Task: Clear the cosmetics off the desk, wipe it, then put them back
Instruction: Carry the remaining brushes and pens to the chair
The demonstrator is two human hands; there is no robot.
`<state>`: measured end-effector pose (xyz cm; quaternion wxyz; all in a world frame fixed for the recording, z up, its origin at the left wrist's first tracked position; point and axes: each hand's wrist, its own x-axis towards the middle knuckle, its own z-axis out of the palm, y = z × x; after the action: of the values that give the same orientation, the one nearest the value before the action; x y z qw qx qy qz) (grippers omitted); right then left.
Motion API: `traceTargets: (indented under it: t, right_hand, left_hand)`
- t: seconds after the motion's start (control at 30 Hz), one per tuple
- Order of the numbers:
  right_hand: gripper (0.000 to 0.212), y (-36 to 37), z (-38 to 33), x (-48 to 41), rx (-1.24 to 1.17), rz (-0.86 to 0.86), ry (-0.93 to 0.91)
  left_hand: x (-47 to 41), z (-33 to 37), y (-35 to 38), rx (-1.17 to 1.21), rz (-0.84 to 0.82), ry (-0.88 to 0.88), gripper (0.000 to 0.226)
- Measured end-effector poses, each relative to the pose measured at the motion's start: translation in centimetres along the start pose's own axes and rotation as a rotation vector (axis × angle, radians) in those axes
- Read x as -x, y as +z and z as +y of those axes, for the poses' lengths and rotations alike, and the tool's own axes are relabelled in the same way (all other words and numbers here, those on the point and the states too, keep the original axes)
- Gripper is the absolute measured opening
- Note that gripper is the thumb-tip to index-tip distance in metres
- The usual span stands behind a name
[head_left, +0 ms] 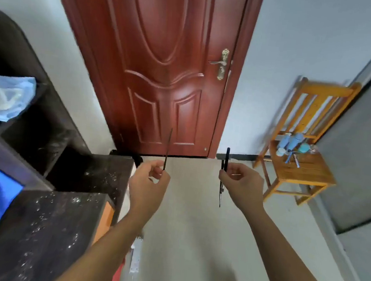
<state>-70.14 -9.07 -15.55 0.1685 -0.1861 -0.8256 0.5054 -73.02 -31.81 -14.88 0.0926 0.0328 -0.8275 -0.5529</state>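
The left hand (148,179) pinches a thin dark stick-shaped cosmetic pencil (167,149) upright above its fingers. The right hand (242,185) grips slim black cosmetic pens (225,166) that stand upright. Further right of that hand, pale blue plastic cosmetic bottles (292,141) sit on a wooden slatted chair (311,173).

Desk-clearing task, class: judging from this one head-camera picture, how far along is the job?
Done: several cosmetics already sit on the wooden chair.
In hand: the left hand pinches a thin dark stick; the right hand holds dark pens, off the desk.
Left: the dark desk looks speckled, apparently unwiped; nothing is back yet.
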Motion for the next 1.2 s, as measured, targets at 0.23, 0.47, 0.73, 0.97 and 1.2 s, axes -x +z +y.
traceTargets:
  t: [0.23,0.47,0.73,0.97,1.2]
  right_hand:
    - [0.012,-14.8,10.2,-8.1,-0.081,0.137,0.138]
    - [0.015,-28.8,16.8,-16.9,0.027,0.298,0.218]
    - [0.014,-33.1,22.4,-28.8,0.067,0.339,0.284]
    - [0.022,-35.9,26.6,-42.1,0.114,0.348,0.380]
    - [0.016,-41.6,29.8,-52.1,0.093,0.433,0.460]
  left_hand:
    - [0.8,8.0,20.9,-0.009,-0.208,0.121,0.038]
    - [1.1,15.2,37.8,0.034,-0.360,0.164,0.029]
    - [-5.5,17.2,50.4,0.020,-0.445,0.181,0.028]
    - [-14.9,19.0,63.7,0.043,-0.520,0.107,0.019]
    - [-21.0,23.1,76.0,-0.054,-0.629,0.122,0.016]
